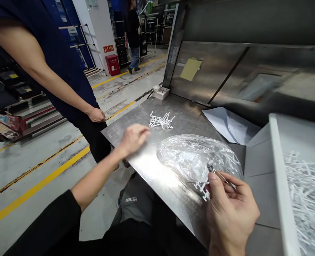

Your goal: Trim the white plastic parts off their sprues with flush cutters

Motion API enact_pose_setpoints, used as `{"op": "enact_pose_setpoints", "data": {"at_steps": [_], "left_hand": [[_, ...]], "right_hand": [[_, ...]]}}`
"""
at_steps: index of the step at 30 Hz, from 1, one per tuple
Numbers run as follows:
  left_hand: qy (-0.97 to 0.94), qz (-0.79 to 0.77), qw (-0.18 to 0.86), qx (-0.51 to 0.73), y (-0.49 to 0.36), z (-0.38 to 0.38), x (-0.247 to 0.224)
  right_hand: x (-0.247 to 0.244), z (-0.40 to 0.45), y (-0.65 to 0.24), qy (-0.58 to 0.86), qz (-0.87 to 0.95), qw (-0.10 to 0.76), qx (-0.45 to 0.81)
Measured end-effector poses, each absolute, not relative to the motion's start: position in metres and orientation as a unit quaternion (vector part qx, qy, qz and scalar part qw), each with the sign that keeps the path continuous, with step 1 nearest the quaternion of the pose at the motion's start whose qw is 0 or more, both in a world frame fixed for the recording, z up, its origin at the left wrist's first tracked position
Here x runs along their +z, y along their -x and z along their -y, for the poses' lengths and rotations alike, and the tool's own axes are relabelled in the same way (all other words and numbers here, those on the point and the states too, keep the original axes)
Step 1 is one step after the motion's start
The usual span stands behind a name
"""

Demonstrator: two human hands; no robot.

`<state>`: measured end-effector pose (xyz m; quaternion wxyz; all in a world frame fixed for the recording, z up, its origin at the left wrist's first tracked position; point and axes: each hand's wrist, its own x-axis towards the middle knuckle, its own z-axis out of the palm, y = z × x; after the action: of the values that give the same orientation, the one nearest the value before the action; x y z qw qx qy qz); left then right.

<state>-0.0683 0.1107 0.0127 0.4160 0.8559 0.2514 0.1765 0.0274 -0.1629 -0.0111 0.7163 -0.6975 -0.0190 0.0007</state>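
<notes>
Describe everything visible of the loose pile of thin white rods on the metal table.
The loose pile of thin white rods, plastic by its look, lies on the grey metal tabletop, apart from the clear plastic bag. The rods cross at many angles; some end in short crossbars. The bare left hand is close beside it; contact cannot be told.

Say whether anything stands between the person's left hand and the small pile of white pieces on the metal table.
Nothing visible does: the left hand is close beside the pile of white pieces, and the clear plastic bag lies outside that gap.
</notes>
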Motion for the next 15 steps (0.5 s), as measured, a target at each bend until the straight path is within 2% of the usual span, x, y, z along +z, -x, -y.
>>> {"op": "enact_pose_setpoints", "data": {"at_steps": [3,6,15], "left_hand": [[-0.892,-0.295,0.301,0.161,0.077,-0.188,0.007],[-0.929,-0.27,0.233,0.101,0.075,-0.233,0.003],[-0.981,-0.147,0.122,-0.04,0.048,-0.249,0.012]], "right_hand": [[-0.012,0.163,-0.025,0.696,0.021,0.717,0.014],[-0.01,0.162,-0.02,0.701,0.018,0.713,0.021],[-0.007,0.164,-0.019,0.715,-0.034,0.698,0.034]]}}
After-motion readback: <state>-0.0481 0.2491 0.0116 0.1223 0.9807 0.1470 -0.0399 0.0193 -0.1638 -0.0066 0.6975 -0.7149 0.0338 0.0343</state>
